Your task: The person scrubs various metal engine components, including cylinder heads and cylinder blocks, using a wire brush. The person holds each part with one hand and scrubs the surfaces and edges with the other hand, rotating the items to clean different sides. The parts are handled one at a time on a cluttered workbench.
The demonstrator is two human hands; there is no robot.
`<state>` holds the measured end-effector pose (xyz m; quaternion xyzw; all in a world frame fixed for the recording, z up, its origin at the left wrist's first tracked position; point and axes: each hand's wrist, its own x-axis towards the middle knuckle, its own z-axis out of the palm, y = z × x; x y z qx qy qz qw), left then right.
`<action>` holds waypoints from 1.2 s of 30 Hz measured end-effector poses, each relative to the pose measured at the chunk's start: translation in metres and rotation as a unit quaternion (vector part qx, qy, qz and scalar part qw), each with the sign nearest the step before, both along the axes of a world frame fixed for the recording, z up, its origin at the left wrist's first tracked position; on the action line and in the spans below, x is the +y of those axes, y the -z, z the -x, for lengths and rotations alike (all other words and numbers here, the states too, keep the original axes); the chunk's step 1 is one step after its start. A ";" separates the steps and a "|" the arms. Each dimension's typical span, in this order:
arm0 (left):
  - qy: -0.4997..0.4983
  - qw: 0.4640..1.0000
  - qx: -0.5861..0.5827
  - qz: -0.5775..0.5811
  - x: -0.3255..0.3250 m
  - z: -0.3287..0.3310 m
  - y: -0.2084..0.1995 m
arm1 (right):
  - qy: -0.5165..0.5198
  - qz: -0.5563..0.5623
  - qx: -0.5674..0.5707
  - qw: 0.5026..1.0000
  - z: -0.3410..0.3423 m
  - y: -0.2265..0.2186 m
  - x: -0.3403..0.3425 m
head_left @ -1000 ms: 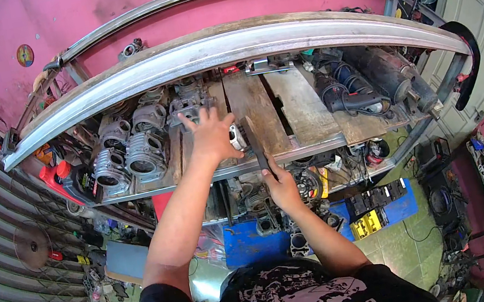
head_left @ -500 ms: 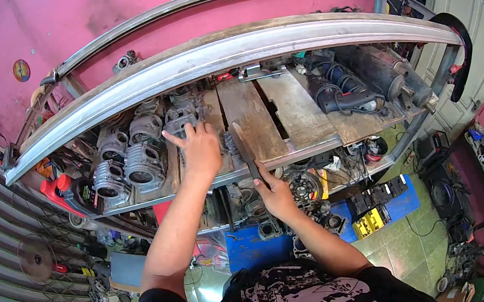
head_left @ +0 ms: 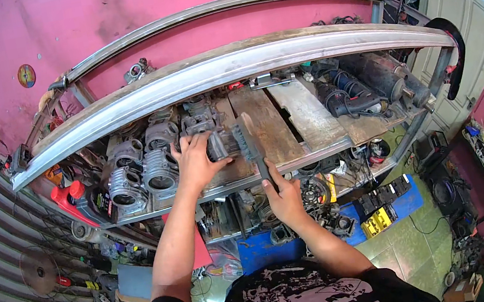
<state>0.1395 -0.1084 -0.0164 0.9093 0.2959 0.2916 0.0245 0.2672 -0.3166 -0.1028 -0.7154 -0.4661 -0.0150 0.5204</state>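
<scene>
My left hand (head_left: 194,164) is closed on a grey engine cylinder (head_left: 217,147) at the front of the wooden shelf. Its thumb lies along the near side, and the palm hides part of the metal. In my right hand (head_left: 284,194) is a dark-handled wire brush (head_left: 253,149), gripped by its lower end and pointing away from me. Its bristles face left, close to the cylinder; whether they touch cannot be made out. Left of my left hand stand a finned cylinder (head_left: 161,175) and another finned cylinder (head_left: 127,188).
A silvery metal rail (head_left: 228,74) crosses above the shelf. Power tools (head_left: 346,100) lie to the right. A red and black bottle (head_left: 84,201) stands at the left end. Below are more engine parts (head_left: 317,192) and a yellow box (head_left: 376,222).
My left hand has gone from spread fingers over the parts to a closed grip on the cylinder. The brush stays near it in my right hand. The whole view has shifted slightly.
</scene>
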 end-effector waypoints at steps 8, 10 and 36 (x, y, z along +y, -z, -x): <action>-0.006 0.994 -0.073 0.075 -0.002 0.048 0.025 | 0.050 0.031 -0.226 0.972 0.017 -0.037 0.040; 0.012 0.994 -0.066 0.082 -0.002 0.056 0.024 | 0.049 0.022 -0.266 0.962 0.028 -0.040 0.041; 0.033 0.999 -0.020 0.029 0.026 0.055 0.019 | 0.073 0.129 -0.270 0.951 0.085 -0.021 -0.021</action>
